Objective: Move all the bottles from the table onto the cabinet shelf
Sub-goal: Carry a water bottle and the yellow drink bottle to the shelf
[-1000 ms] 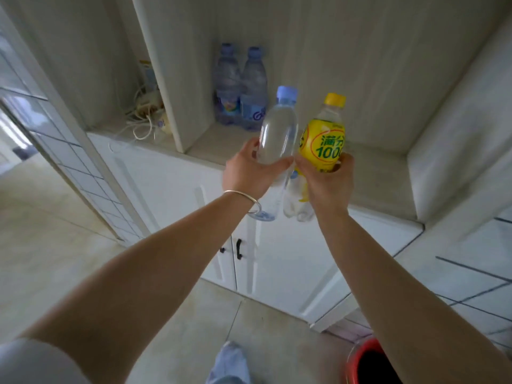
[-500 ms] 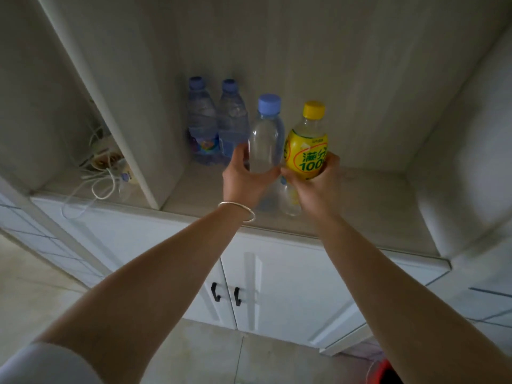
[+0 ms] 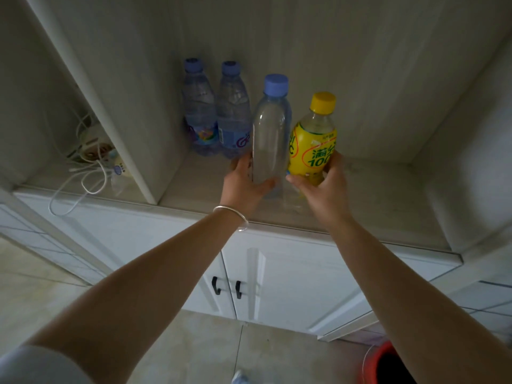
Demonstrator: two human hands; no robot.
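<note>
My left hand (image 3: 245, 184) grips a clear bottle with a blue cap (image 3: 270, 128) around its lower half. My right hand (image 3: 322, 187) holds a yellow-labelled bottle with a yellow cap (image 3: 314, 137) right beside it. Both bottles are upright over the cabinet shelf (image 3: 374, 206), near its front half; their bases are hidden by my hands. Two blue-capped water bottles (image 3: 216, 115) stand side by side at the shelf's back left corner.
A vertical divider panel (image 3: 116, 112) closes the shelf on the left; behind it lie a power strip and white cables (image 3: 91, 159). White cabinet doors with black handles (image 3: 227, 286) are below. A red bucket (image 3: 388, 367) stands on the floor at lower right.
Both hands have carried the two bottles forward and deeper over the shelf, closer to the two standing bottles. I have come closer to the cabinet.
</note>
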